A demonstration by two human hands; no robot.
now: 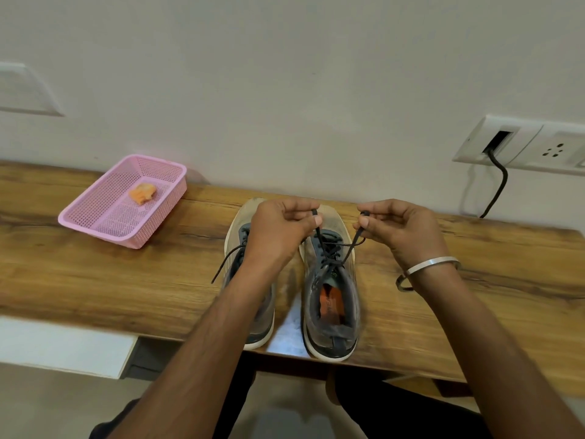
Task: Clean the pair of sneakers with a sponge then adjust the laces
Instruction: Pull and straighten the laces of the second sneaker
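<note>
Our left hand (281, 226) and right hand (395, 226) each pinch a lace end (318, 231) of the right sneaker (330, 299); limp, thin cord, we judge, best held near its stiff tips.

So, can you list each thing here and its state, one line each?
Left hand: pinches a lace end.
Right hand: pinches the other lace end.
Right sneaker: upright, laces pulled up, untied.
Left sneaker: upright, lace loose.
Sponge: lying in the basket.
Socket: cable plugged in.
</note>
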